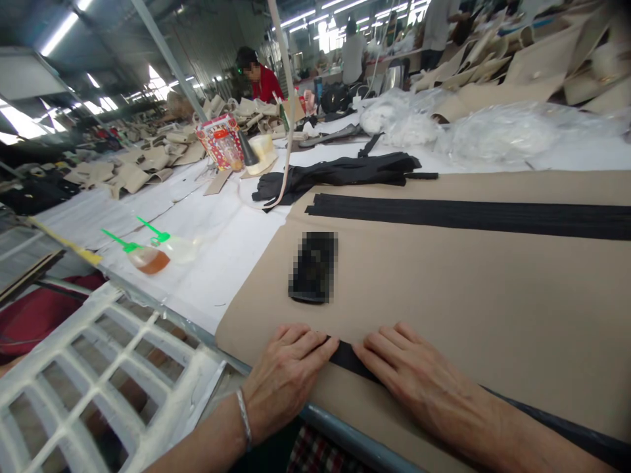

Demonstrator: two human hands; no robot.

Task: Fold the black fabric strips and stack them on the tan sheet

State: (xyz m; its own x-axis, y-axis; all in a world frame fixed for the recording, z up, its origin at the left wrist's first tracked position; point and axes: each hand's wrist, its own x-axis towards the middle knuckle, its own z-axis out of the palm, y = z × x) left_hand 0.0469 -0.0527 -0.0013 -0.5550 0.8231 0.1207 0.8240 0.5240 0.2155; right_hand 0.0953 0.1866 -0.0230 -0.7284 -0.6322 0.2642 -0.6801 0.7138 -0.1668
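Note:
A narrow black strip [351, 360] of fabric-like material runs along the near edge of a large tan sheet [458, 282] and on toward the lower right. My left hand [286, 368], with a band on the wrist, has its fingers closed at the strip's left end. A short way to the right, my right hand [411, 364] bends over the same strip, thumb and fingers pressed together on it. The fingertips' undersides are hidden. Just beyond my left hand lies a black blurred-out object [313, 268] on the sheet.
Flat black strips [468, 215] lie across the sheet's far part, with crumpled black fabric [340, 176] behind. Two green-tipped bottles [148, 258] lie on the white table covering at left. A pale hose [288, 98] hangs down. A white slatted rack [93, 387] stands lower left.

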